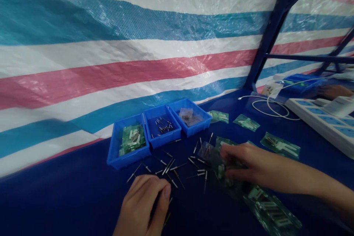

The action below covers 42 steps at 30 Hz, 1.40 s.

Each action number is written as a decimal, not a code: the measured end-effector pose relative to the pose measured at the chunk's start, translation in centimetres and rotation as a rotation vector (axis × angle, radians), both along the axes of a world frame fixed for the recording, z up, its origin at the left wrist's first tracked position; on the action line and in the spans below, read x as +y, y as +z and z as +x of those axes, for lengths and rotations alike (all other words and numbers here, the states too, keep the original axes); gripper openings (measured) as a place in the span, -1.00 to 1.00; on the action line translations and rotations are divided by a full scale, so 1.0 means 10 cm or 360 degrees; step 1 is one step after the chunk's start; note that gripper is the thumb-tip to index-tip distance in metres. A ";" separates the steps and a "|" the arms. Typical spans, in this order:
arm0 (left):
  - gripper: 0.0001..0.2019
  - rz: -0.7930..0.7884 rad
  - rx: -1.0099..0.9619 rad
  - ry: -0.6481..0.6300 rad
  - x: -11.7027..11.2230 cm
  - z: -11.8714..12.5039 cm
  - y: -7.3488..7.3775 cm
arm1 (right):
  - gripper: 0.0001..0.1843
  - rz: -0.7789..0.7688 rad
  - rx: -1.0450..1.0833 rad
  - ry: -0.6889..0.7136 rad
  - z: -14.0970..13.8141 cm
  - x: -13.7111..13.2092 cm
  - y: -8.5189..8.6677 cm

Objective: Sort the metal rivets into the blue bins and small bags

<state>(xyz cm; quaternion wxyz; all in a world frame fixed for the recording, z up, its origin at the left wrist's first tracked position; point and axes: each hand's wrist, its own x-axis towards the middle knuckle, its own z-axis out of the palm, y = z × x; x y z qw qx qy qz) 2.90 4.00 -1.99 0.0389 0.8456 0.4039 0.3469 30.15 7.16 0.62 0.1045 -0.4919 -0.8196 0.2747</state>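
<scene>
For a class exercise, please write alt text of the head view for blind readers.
A person's right hand touches green-tinted packets on a dark blue table; the left hand curls beside scattered metal pins. Three blue bins stand beyond, before striped sheeting.

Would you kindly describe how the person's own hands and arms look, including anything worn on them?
Both the left hand and the right hand are bare, without gloves. The right forearm shows no sleeve, watch or bracelet up to the picture's edge; the left forearm is out of view.

Your left hand and right hand are bare; your right forearm (it looks slim) is equally bare.
</scene>
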 end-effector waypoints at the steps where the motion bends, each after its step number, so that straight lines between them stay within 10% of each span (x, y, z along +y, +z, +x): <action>1: -0.89 -0.0012 -0.0001 -0.0007 0.00 0.00 0.00 | -0.83 -0.0021 0.0046 0.0026 -0.01 0.01 0.06; 8: -0.83 0.0036 -0.0022 -0.0006 0.00 0.04 0.03 | -0.89 0.0016 0.0274 0.0259 -0.31 0.16 0.37; 19: -0.89 -0.0373 -0.0323 0.0164 -0.04 -0.08 -0.05 | -0.76 -0.0953 0.1394 0.0115 -0.96 -0.07 -0.17; 42: -0.79 -0.0513 -0.0755 0.0136 -0.01 -0.08 -0.05 | -0.66 -0.1068 0.1641 0.0001 -0.94 0.03 -0.24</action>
